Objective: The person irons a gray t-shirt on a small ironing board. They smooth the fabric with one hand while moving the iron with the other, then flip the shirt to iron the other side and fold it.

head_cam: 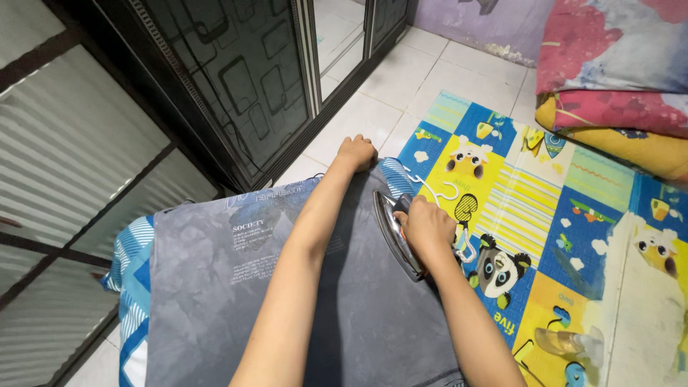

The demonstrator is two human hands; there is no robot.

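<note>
A grey printed garment [215,287] lies spread over a board with a blue striped cover [132,251]. My left hand [356,153] grips the garment's far edge, fingers curled around the cloth. My right hand [427,228] is closed on the handle of a metal clothes iron [393,229], which is tipped on its side at the garment's right edge, soleplate facing left. A white cord [433,192] loops beside the iron.
A colourful play mat with animal pictures [559,215] covers the floor to the right. A clear spray bottle [570,342] lies on it at lower right. Folded bedding [616,64] is stacked at upper right. A dark glass cabinet [236,79] stands at left.
</note>
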